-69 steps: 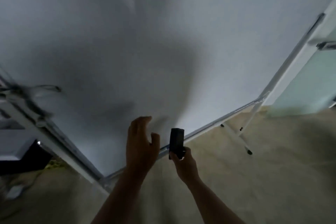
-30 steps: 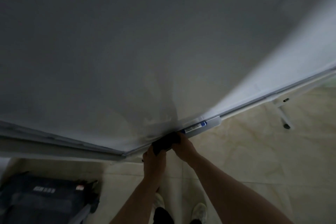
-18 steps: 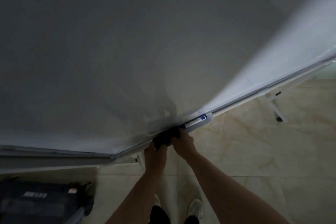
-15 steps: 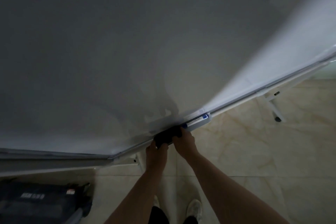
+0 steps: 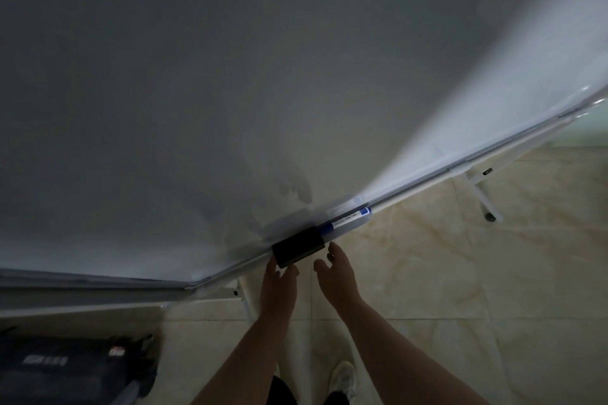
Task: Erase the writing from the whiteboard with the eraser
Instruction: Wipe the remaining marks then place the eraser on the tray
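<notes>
At the far left, low on the floor, a dark bag [image 5: 75, 368] lies beside the stand's lower frame. Above it the whiteboard [image 5: 230, 76] fills most of the view, dim and grey, with a bright band at its right side; no writing shows on the part in view, only faint smudges just above the tray.

The eraser [image 5: 298, 246], a black block, sits on the tray [image 5: 411, 196] at the board's bottom edge. The left hand [image 5: 279, 276] reaches up under it, fingers fairly straight and relaxed, the fingertips touching or almost touching the eraser's near edge; it grips nothing. The right hand [image 5: 334, 270] is just right of the eraser, fingers spread loosely and holding nothing, a small gap between it and the block. Right of the eraser a marker [image 5: 348, 217] with a blue cap lies along the tray, its end touching the eraser or just beside it. Farther right, a stand leg [image 5: 485, 202] rests on the pale tiled floor [image 5: 460, 289].

The eraser looks parked, both hands free of it, so the wiping seems finished. If so, the next move is only to draw the hands back without knocking the eraser or marker off the tray.
</notes>
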`<act>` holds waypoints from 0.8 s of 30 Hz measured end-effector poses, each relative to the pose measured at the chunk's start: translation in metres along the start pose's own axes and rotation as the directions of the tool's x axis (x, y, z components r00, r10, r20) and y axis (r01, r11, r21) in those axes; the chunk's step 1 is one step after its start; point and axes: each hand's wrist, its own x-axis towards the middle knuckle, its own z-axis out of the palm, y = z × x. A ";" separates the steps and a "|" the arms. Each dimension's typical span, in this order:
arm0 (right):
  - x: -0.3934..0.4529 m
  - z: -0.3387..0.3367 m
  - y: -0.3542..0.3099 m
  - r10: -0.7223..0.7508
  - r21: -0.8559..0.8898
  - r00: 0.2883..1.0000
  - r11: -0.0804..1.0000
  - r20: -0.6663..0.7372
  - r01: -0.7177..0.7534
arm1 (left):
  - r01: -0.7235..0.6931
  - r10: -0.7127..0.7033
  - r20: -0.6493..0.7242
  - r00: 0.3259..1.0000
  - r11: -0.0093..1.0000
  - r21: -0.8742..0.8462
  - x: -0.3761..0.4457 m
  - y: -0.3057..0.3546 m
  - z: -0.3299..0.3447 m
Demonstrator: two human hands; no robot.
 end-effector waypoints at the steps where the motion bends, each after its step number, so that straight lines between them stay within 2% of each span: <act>1: -0.003 -0.001 0.002 0.012 0.001 1.000 1.000 0.003 -0.012 | 0.005 -0.005 -0.007 1.000 1.000 -0.001 -0.003 0.000 0.000; 5: -0.020 -0.009 0.007 0.044 0.061 0.999 0.997 -0.005 -0.044 | 0.014 -0.012 -0.046 0.999 0.999 0.048 -0.013 -0.004 -0.010; 9: -0.039 -0.028 0.008 0.142 0.201 0.989 0.971 -0.034 -0.132 | 0.058 -0.066 -0.150 0.986 0.997 -0.059 -0.024 -0.008 -0.036; 11: -0.046 -0.042 0.002 0.158 0.249 0.986 0.958 -0.052 -0.141 | 0.034 -0.066 -0.241 0.968 0.990 -0.135 -0.033 -0.001 -0.049; 14: -0.056 -0.066 -0.011 0.122 0.287 0.988 0.954 -0.095 -0.090 | -0.011 -0.108 -0.464 0.879 0.969 -0.245 -0.049 0.020 -0.074; 16: -0.061 -0.079 -0.017 0.088 0.310 0.991 0.949 -0.103 -0.052 | -0.024 -0.154 -0.561 0.813 0.954 -0.297 -0.060 0.033 -0.094; 18: -0.064 -0.088 -0.021 0.063 0.339 0.994 0.940 -0.092 -0.029 | -0.121 -0.144 -0.652 0.744 0.931 -0.344 -0.065 0.044 -0.112; 20: -0.067 -0.092 -0.024 0.038 0.360 0.997 0.933 -0.074 -0.009 | -0.261 -0.180 -0.753 0.633 0.866 -0.426 -0.070 0.054 -0.130; 22: -0.070 -0.093 -0.025 0.024 0.377 0.998 0.926 -0.060 0.000 | -0.344 -0.159 -0.773 0.614 0.827 -0.444 -0.077 0.067 -0.142; 24: -0.074 -0.092 -0.025 0.014 0.383 0.999 0.924 -0.038 0.001 | -0.392 -0.062 -0.759 0.648 0.827 -0.402 -0.088 0.079 -0.151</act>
